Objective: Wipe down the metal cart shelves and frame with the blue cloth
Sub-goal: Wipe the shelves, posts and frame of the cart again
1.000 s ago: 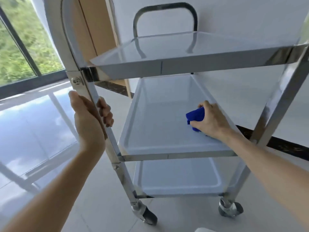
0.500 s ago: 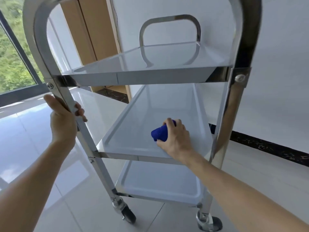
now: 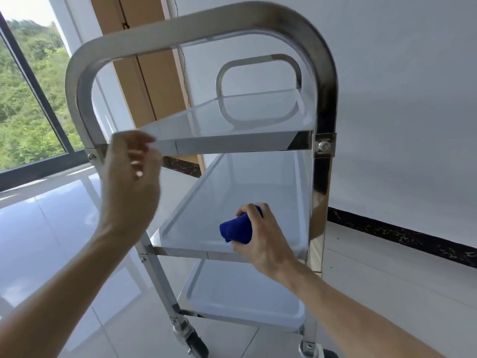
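A three-shelf stainless steel cart (image 3: 324, 81) stands in front of me with an arched handle at each end. My right hand (image 3: 260, 239) grips a bunched blue cloth (image 3: 236, 229) and presses it on the near end of the middle shelf (image 3: 232, 192). My left hand (image 3: 131, 177) hovers blurred in front of the near left post, just below the top shelf (image 3: 232, 143), fingers loosely spread and holding nothing. The bottom shelf (image 3: 240, 301) shows beneath.
A white wall with a dark marbled baseboard (image 3: 402, 236) runs close along the cart's right side. Glossy tiled floor (image 3: 38, 241) spreads to the left toward a large window (image 3: 25, 99). A wooden door frame (image 3: 144, 73) stands behind the cart. Two castors (image 3: 191, 339) show at the bottom.
My left hand has let go of the left post and lifted toward the top shelf. My right hand has dragged the cloth leftward along the middle shelf. My view has risen.
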A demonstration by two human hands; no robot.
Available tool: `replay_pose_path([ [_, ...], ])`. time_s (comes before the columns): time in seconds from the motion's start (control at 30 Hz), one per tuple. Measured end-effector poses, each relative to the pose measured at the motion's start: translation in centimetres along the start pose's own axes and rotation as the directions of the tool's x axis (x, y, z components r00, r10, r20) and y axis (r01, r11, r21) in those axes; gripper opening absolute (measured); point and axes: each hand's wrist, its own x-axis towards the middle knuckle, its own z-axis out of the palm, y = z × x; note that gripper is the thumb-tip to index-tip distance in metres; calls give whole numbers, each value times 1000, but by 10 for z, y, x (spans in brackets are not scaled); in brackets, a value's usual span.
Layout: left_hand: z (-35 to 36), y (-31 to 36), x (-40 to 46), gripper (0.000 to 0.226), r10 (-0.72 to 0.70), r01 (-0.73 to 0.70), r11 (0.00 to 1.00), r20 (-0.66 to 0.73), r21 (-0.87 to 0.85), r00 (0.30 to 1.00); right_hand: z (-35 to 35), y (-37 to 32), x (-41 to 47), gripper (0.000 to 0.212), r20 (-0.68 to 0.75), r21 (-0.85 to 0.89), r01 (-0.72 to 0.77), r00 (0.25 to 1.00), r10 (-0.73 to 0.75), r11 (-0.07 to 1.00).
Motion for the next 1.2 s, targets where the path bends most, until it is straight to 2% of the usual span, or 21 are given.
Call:
replay_pose_path([
  [0.1,31,63,4,15,132,-106,981,154,-164,979,-22,-9,-15,61,-21,71,42,999,-41,997],
  [0.17,51,95,6,13,154,-84,958,245,-274,957,-39,-13,-29,62,-41,134,61,998,-56,989],
  [0.23,71,119,10,20,116,14,929,326,-371,938,-57,-15,-44,62,-56,187,75,996,-66,979],
  [0.33,102,142,18,52,-6,240,871,478,-430,878,-82,-18,-65,62,-27,216,94,996,-90,972],
  [0.4,123,151,18,49,-42,332,833,547,-443,836,-93,-17,-79,60,-7,219,113,993,-115,969],
  [0.47,140,154,16,32,-47,339,826,546,-449,837,-103,-13,-91,57,-29,206,124,992,-121,971],
  [0.53,151,153,15,27,-13,274,858,515,-435,857,-111,-5,-99,55,-61,200,104,994,-94,974],
  [0.77,145,138,21,38,13,273,839,520,-471,854,-121,33,-104,55,-139,285,-55,985,98,957],
  [0.97,110,118,22,37,-10,277,815,467,-508,884,-112,54,-72,63,-105,339,-158,973,204,927],
  [1.2,57,76,24,39,-50,231,803,324,-550,945,-94,54,-9,69,-186,307,-66,974,128,949],
])
